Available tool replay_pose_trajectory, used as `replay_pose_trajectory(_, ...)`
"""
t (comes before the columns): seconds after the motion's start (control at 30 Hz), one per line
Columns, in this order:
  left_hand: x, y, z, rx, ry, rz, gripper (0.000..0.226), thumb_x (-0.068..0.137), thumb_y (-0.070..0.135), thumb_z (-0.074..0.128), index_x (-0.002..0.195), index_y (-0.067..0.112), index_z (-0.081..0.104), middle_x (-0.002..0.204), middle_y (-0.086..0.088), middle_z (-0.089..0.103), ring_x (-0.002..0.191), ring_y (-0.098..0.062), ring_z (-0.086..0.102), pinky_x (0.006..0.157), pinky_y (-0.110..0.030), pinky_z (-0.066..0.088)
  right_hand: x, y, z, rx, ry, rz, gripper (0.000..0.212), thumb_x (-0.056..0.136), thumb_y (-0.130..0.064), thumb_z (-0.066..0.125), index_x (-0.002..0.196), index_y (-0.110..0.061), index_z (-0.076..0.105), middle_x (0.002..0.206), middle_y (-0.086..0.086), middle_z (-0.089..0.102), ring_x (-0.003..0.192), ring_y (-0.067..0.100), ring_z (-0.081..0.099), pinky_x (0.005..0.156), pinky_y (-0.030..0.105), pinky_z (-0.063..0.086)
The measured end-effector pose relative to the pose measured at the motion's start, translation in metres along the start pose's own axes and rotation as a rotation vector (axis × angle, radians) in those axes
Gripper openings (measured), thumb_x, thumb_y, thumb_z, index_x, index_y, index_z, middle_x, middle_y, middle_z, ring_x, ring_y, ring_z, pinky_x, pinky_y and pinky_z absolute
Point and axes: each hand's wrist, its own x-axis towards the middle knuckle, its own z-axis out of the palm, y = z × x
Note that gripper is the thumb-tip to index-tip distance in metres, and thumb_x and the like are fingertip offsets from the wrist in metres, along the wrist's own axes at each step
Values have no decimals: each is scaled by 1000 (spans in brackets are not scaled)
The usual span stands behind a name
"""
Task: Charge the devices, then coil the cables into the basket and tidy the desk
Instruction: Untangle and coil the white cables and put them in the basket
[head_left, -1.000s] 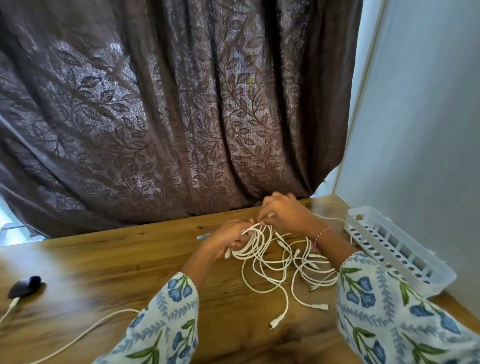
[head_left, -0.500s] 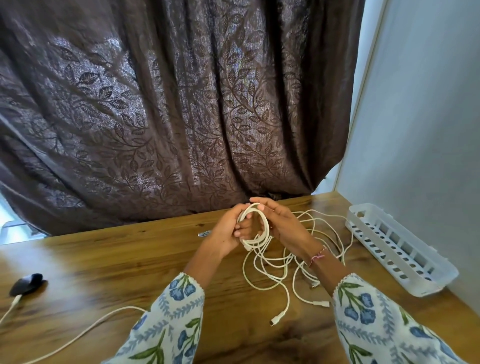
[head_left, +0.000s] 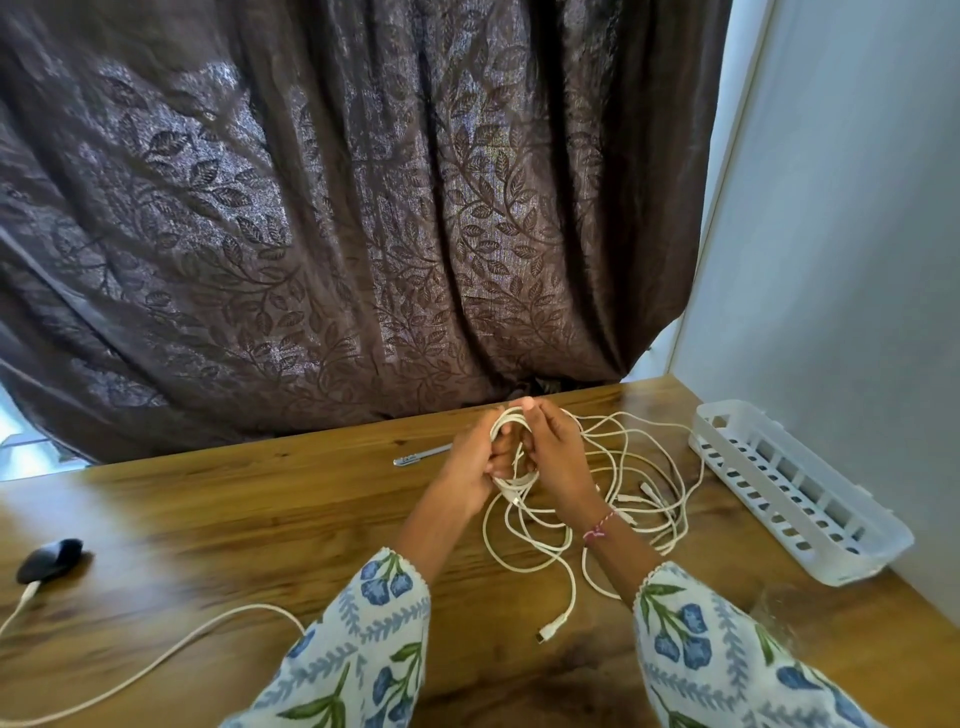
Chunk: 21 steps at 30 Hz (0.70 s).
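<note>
A small coil of white cable (head_left: 506, 422) stands upright between my hands, a little above the wooden desk (head_left: 260, 509). My left hand (head_left: 470, 462) grips the coil with its fingers through the loop. My right hand (head_left: 558, 457) holds the coil's right side, its fingertips pinching the cable at the top. A loose tangle of white cables (head_left: 631, 499) trails from the coil over the desk to the right, with one plug end (head_left: 546, 633) lying toward me. The white slotted basket (head_left: 795, 488) lies at the right edge by the wall.
A black device (head_left: 48, 559) sits at the desk's left with a white cable (head_left: 156, 660) plugged into it and running toward me. A silver pen (head_left: 421, 455) lies behind my left hand. A dark leaf-patterned curtain (head_left: 337, 218) hangs behind the desk.
My hands lifted the cable off the tangle and wound it into a small upright coil. The coil now stands tighter between both hands, and my right hand has moved to its top.
</note>
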Motion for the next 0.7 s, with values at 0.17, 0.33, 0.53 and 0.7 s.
replay_pose_trajectory(0.17, -2, -3, 6, 4, 9, -7, 38, 99, 25, 34, 62, 17, 37, 35, 10, 26, 27, -2, 20, 33, -16, 17, 3, 3, 2, -236, 127, -155, 21, 95, -19, 50, 78, -12, 61, 61, -8, 56, 57, 4, 49, 60, 30, 41)
replay_pose_trajectory(0.33, 2, -2, 0, -41, 140, -14, 42, 102, 24, 33, 61, 14, 36, 30, 8, 29, 22, -3, 20, 29, -9, 17, 1, 8, -8, -201, -22, -50, 26, 96, -21, 48, 118, -14, 60, 90, -7, 64, 81, 2, 58, 78, 23, 46)
replay_pose_trajectory(0.53, 8, -1, -1, 22, 162, -35, 42, 101, 25, 34, 61, 14, 38, 31, 9, 30, 24, -2, 19, 31, -11, 14, 1, 5, -12, -622, -117, -339, 39, 81, -4, 61, 120, -10, 61, 106, 7, 68, 90, 22, 65, 82, 26, 47)
replay_pose_trajectory(0.7, 9, 3, -5, 77, 86, -53, 40, 100, 26, 35, 62, 15, 38, 34, 9, 28, 25, -3, 18, 32, -12, 15, 2, 1, -10, -926, -97, -335, 26, 82, -5, 54, 104, -10, 65, 107, 9, 57, 88, 29, 61, 72, 43, 53)
